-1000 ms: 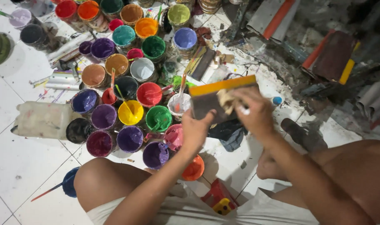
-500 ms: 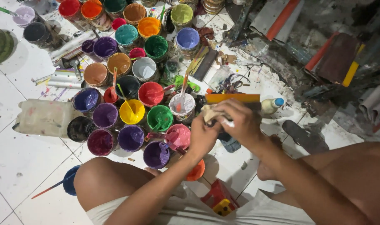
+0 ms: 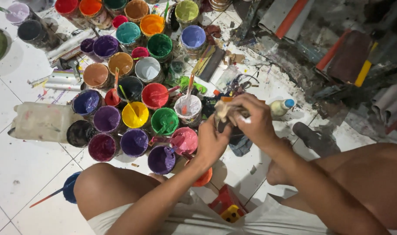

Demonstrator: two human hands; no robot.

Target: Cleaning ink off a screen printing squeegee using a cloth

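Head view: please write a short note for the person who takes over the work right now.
Left hand: closed on the lower end of a dark flat tool, mostly hidden.
Right hand: presses a pale cloth onto the top of that tool.
Around: many open paint pots on the white tile floor, several with sticks in them; a small bottle with a blue cap lies just beyond the right hand.
Done: tool and cloth are together in both hands.
Left: cannot tell how clean the tool is; its surface is covered.

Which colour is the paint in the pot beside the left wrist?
Pink, seen in the head view.
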